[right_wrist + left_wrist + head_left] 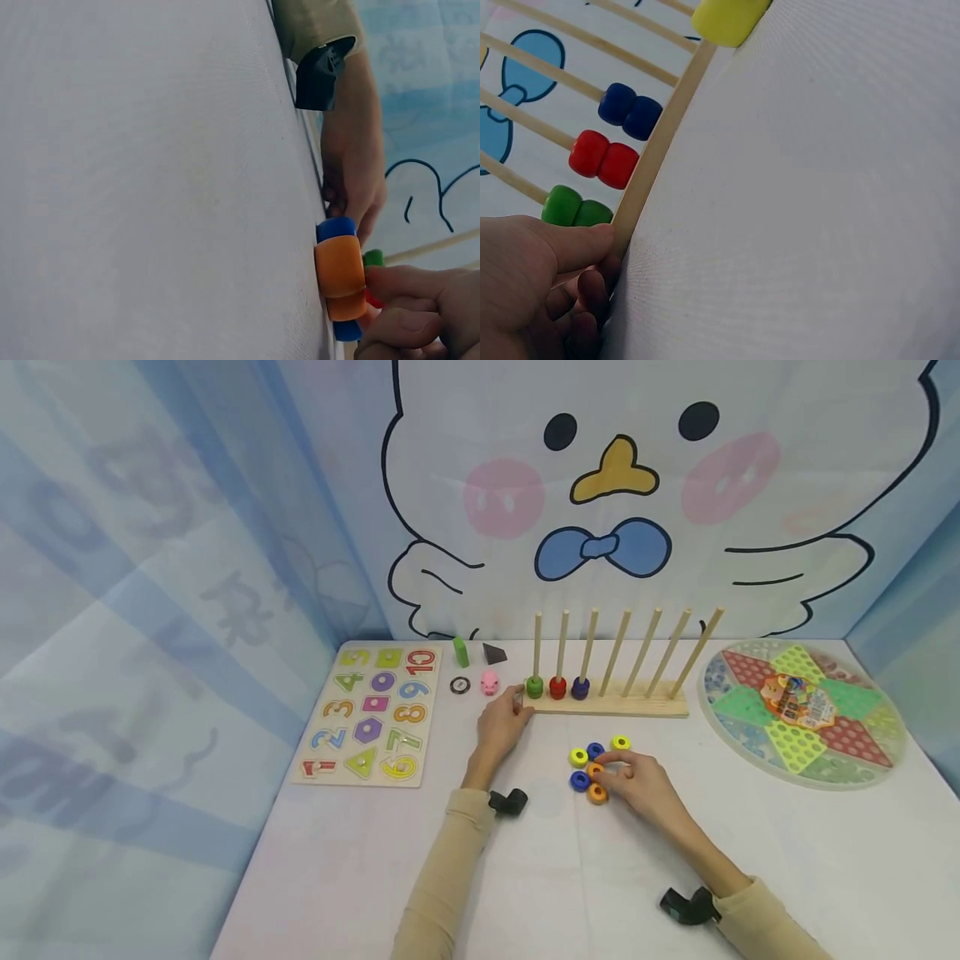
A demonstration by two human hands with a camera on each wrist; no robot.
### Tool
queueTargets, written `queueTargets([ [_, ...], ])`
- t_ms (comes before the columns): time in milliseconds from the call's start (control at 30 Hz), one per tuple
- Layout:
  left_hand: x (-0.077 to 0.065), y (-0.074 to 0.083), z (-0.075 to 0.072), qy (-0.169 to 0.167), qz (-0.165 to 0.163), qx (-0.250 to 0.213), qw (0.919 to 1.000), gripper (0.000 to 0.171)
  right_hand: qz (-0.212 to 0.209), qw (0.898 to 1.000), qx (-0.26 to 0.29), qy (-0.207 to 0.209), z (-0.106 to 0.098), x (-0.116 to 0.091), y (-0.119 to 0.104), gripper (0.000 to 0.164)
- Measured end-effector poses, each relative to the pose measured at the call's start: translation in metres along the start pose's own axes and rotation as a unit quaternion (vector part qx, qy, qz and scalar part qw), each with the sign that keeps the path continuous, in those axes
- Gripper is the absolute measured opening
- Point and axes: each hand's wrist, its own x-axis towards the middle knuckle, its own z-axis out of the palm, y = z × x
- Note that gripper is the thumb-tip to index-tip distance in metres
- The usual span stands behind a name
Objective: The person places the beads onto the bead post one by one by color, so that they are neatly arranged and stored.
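Note:
My left hand (502,727) grips the left end of a wooden peg rack (615,706), thumb on the edge and fingers curled beneath. Two green beads (577,207), two red beads (604,159) and two dark blue beads (630,111) sit on its three left pegs. In front of the rack lies a cluster of loose beads. There my right hand (637,783) pinches an orange bead (594,769), partly covered by the fingers. Beside it are another orange bead (597,793), a blue bead (580,781), a second blue bead (596,750), a yellow bead (578,757) and another yellow bead (620,742).
A number and shape board (352,702) lies at the left. Near it are a green block (461,652), a dark wedge (494,653), a pink pig figure (489,682) and a black ring-like disc (460,685). At the right is a round checkers board (806,714).

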Motion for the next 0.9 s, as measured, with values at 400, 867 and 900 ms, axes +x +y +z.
queueTargets([
  [400, 0.003, 0.002, -0.002, 0.002, 0.000, 0.006, 1.0000, 0.044, -0.016, 0.999, -0.028, 0.018, 0.002, -0.001, -0.001, 0.044],
  [867, 0.001, 0.000, -0.002, -0.004, 0.001, 0.003, 1.0000, 0.045, -0.097, 0.991, -0.037, 0.081, -0.038, 0.014, -0.055, 0.038],
  [900, 0.000, 0.000, -0.002, -0.005, -0.001, 0.002, 1.0000, 0.045, -0.110, 0.989, -0.036, 0.087, -0.043, 0.017, -0.062, 0.038],
])
